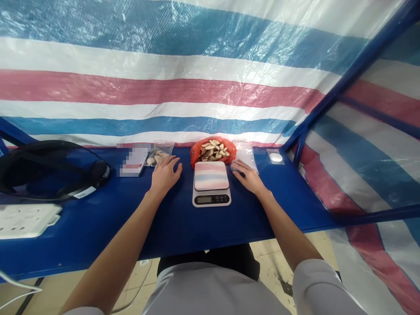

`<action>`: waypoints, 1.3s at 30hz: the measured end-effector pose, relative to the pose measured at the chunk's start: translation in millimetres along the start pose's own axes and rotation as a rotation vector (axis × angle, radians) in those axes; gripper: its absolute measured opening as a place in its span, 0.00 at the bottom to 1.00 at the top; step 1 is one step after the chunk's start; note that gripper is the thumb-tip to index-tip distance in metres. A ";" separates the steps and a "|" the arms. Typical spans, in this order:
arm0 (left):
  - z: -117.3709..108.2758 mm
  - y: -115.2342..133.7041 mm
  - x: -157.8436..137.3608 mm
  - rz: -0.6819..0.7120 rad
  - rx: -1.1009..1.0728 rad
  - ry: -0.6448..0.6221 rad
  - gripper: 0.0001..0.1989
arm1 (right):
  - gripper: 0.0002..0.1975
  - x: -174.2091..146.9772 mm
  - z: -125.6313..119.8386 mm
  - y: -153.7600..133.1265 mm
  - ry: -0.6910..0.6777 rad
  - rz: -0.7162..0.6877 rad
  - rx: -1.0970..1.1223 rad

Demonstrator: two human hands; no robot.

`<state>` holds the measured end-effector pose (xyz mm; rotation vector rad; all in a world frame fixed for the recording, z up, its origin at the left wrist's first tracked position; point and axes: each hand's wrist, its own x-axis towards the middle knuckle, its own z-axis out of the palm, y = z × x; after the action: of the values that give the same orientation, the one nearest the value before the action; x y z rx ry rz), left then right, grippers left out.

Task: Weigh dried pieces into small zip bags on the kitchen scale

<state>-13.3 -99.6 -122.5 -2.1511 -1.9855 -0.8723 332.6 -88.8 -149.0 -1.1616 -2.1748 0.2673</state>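
Note:
Between my two hands sits a kitchen scale (pixel 211 181) with a shiny top plate and a small dark display. Just behind it is a red plastic bag (pixel 196 153), its mouth spread around pale dried slices (pixel 215 149). My left hand (pixel 164 175) rests with fingers apart by a clear bag of pale pieces (pixel 160 154), its fingertips at the bag's near edge. On the other side, my right hand (pixel 248 176) lies open, fingertips at the edge of a clear plastic bag (pixel 246 155). Neither hand grips anything.
At the left lie a black headset (pixel 49 170) and a white power strip (pixel 28 221) on the blue table (pixel 177 232). A partly blurred white box (pixel 136 159) stands left of the bagged pieces. A small round white item (pixel 275 157) lies far right. Striped sheeting (pixel 164 92) hangs behind.

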 end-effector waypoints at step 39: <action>24.5 -38.6 31.5 -0.158 -0.007 0.092 0.19 | 0.18 8.6 30.2 2.2 -0.004 0.010 -0.149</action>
<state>-41.2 -55.2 -140.5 -1.9399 -2.1312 -0.9820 311.6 -77.1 -169.3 -1.2541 -2.2238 0.1125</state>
